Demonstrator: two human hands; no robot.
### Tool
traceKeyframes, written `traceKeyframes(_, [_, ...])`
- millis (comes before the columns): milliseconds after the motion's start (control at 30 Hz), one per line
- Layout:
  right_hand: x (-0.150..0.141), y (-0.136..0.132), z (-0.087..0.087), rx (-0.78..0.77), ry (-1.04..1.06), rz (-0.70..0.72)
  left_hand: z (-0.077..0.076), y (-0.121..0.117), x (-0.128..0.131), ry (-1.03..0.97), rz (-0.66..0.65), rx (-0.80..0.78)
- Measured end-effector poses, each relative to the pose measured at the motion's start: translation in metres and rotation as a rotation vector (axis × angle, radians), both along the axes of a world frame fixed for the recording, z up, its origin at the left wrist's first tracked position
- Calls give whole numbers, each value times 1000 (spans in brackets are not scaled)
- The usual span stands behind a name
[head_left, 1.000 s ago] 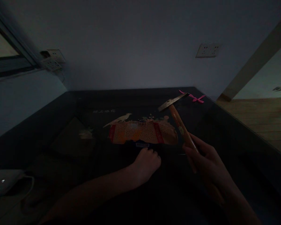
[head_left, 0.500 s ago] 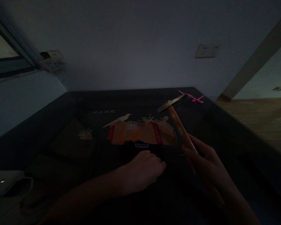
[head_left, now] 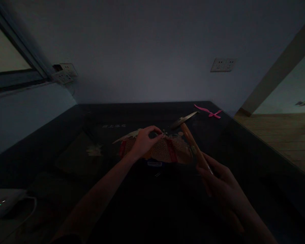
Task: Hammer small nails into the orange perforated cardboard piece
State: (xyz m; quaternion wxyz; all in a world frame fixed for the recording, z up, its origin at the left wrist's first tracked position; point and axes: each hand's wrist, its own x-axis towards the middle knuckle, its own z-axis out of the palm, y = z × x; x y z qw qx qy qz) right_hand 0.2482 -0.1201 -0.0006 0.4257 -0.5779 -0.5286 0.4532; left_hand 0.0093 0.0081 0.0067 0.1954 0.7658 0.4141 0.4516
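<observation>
My right hand [head_left: 222, 178] is wrapped round the wooden handle of a hammer [head_left: 193, 140], whose metal head is raised at the upper left end. My left hand [head_left: 146, 142] reaches over a dotted, tan piece with red bands [head_left: 162, 150], like cardboard packaging. Its thumb and forefinger pinch together at the piece's far edge; what they hold is too small and dark to make out. Two thin, shiny slivers, like nails [head_left: 157, 175], lie on the dark table [head_left: 112, 113] in front of the piece, near a dark blue patch with a pale label [head_left: 154, 164].
A pink ribbon bow [head_left: 213, 114] lies at the table's far right corner. At the left front is a white device with a cable [head_left: 7, 201]. Wall sockets [head_left: 222, 64] sit above the table, which meets the wall. The room is dim.
My left hand has moved from the near side of the dotted piece, where it was a fist, forward to its far edge, now pinching. The right hand and hammer have barely moved.
</observation>
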Motion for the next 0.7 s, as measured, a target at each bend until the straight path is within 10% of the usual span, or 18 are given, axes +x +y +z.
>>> traceKeyframes(700, [-7, -6, 40, 78, -145, 108, -20, 3, -3, 18, -24, -74])
